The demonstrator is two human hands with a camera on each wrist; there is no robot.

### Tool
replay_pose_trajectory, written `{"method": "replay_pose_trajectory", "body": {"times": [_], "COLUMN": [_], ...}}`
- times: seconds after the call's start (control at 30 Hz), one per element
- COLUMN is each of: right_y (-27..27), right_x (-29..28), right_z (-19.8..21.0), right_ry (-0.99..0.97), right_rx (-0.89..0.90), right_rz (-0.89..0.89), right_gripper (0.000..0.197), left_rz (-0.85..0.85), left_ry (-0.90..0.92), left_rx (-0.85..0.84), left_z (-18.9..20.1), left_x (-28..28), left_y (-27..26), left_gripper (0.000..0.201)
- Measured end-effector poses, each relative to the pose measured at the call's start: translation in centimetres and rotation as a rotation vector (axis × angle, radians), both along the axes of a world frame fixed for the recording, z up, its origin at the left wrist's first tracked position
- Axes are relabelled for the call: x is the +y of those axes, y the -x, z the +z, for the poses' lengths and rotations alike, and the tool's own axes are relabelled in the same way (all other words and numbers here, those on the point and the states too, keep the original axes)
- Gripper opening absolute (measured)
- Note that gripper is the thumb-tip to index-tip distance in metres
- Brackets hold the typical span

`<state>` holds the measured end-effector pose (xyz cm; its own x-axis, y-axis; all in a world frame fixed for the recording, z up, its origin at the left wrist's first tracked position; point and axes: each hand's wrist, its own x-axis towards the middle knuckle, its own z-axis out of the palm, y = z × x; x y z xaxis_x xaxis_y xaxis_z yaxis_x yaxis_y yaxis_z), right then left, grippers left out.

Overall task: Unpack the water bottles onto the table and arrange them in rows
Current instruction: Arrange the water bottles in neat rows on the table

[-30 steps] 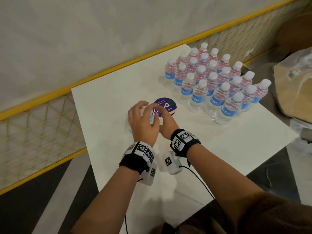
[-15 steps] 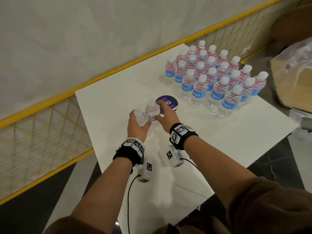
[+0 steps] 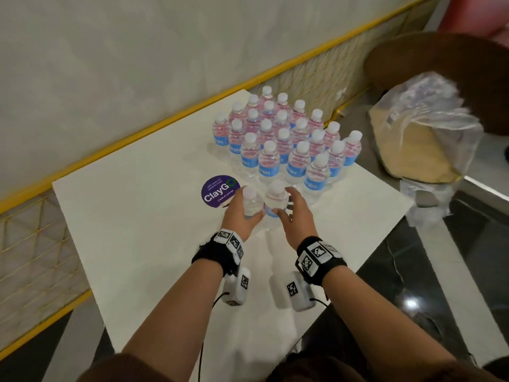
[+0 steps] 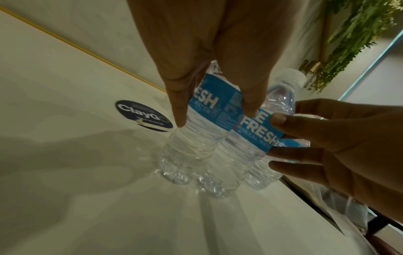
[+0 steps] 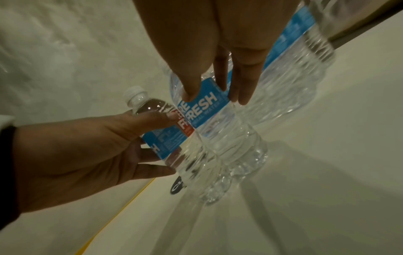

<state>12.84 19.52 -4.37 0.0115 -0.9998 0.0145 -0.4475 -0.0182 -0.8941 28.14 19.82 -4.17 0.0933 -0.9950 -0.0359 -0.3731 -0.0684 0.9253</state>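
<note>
two bottles (image 3: 263,201) upright, touching, frame centre, just below block (image 3: 286,139) | left hand (image 3: 239,213), right hand (image 3: 296,213) each clamped on one, likely to add both to block | tabletop (image 3: 137,230) under both

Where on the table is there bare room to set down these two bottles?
Bare white table lies left of the ClayGo sticker, toward the yellow rail, and near the person behind both wrists. The far right corner is crowded with the bottle block. The left hand and right hand each grip a bottle against its front row.
</note>
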Motion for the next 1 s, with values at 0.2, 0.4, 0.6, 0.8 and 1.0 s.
{"method": "replay_pose_trajectory", "body": {"times": [0.2,0.4,0.6,0.8,1.0], "right_y": [4.7,6.9,7.0,6.8,6.7], "right_x": [-1.7,-3.0,-3.7,-3.5,-3.5], "right_z": [-0.1,-0.9,-1.3,-1.7,-1.9], "right_ry": [-0.005,-0.079,-0.136,-0.176,-0.206], "right_rx": [-0.012,-0.133,-0.19,-0.199,-0.12], "right_rz": [-0.03,0.003,0.025,-0.018,-0.063], "right_gripper": [0.059,0.074,0.073,0.073,0.067], "left_rz": [-0.051,-0.033,0.052,0.112,0.068], "left_ry": [0.017,-0.125,-0.204,-0.172,-0.246], "left_rx": [0.022,0.092,-0.033,0.004,-0.047], "left_z": [-0.4,-1.6,-2.2,-2.6,-3.8], "left_x": [-3.8,-5.5,-6.0,-6.8,-6.6], "left_y": [4.4,5.8,5.9,6.3,6.1], "left_gripper": [0.061,0.087,0.062,0.063,0.066]}}
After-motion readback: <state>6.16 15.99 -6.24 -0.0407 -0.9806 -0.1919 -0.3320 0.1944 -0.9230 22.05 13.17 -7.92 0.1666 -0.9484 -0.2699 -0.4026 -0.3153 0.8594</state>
